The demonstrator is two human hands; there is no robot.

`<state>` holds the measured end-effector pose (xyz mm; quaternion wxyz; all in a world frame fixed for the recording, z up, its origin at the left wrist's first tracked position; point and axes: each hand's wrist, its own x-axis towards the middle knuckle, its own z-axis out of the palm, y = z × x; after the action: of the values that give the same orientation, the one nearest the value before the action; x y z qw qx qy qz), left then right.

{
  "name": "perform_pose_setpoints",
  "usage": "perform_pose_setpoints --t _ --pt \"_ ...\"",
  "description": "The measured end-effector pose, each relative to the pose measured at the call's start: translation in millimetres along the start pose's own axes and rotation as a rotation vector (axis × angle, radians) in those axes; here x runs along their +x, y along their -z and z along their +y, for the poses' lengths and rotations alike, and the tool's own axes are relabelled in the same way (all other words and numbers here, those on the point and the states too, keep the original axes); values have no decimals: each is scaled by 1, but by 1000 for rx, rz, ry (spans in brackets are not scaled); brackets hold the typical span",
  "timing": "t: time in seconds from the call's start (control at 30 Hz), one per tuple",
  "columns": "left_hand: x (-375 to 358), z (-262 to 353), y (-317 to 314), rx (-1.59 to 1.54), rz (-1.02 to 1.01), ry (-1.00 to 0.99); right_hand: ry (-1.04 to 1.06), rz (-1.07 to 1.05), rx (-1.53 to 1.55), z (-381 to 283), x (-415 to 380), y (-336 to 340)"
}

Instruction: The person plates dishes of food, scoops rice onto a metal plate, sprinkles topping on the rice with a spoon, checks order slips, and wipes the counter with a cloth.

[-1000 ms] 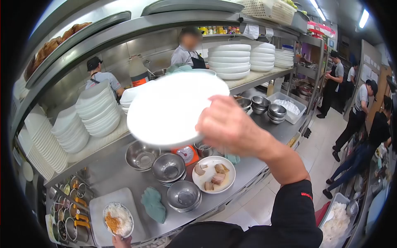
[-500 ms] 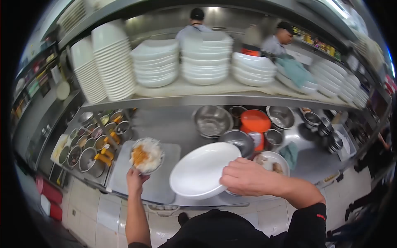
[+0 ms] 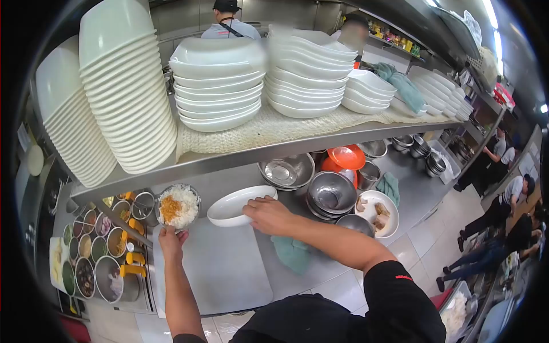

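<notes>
My left hand (image 3: pixel 172 241) grips the near edge of a metal bowl of white rice (image 3: pixel 186 207) with an orange-brown topping (image 3: pixel 169 209). Just to its right, my right hand (image 3: pixel 267 215) is closed on the right end of an empty white oval dish (image 3: pixel 234 206). The dish sits slightly tilted above the steel counter, behind a pale cutting board (image 3: pixel 229 268). A green cloth (image 3: pixel 290 254) lies near my right forearm.
Stacked white bowls (image 3: pixel 217 86) fill the shelf (image 3: pixel 240 147). Ingredient pots (image 3: pixel 108 280) stand left. Metal bowls (image 3: pixel 331 191), an orange container (image 3: pixel 346 157) and a white bowl with meat pieces (image 3: pixel 394 214) are right. Two people (image 3: pixel 231 28) work behind the shelf; others stand far right.
The white dish has moved away from me, nearer the rice bowl, and its tilt has changed. The view has shifted, and the green cloth on the counter now shows.
</notes>
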<state>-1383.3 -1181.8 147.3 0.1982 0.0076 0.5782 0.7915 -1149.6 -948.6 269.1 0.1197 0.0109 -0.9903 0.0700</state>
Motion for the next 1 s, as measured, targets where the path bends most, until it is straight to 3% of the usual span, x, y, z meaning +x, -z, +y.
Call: perform_pose_setpoints --t 0.17,0.33,0.6,0.7,0.77,0.83,0.93,1.0 --pt "77 -24 11 -22 -6 30 -105 54 -84 10 39 -70" --pt "104 -28 3 -58 62 86 -155 32 -139 21 72 -111" --pt "117 -43 16 -183 1 40 -349 -305 -127 39 101 -152" --pt "69 -29 20 -245 -94 15 -121 55 -37 21 89 -143" --pt "9 -13 0 -217 -6 15 -137 49 118 2 61 -94" --pt "-43 -17 -22 -247 -63 46 -114 39 174 -7 12 -48" --pt "-131 -30 -95 -259 -270 59 -132 326 351 12 -97 8" --pt "-198 -30 -160 -139 -519 79 -193 385 329 41 -183 50"
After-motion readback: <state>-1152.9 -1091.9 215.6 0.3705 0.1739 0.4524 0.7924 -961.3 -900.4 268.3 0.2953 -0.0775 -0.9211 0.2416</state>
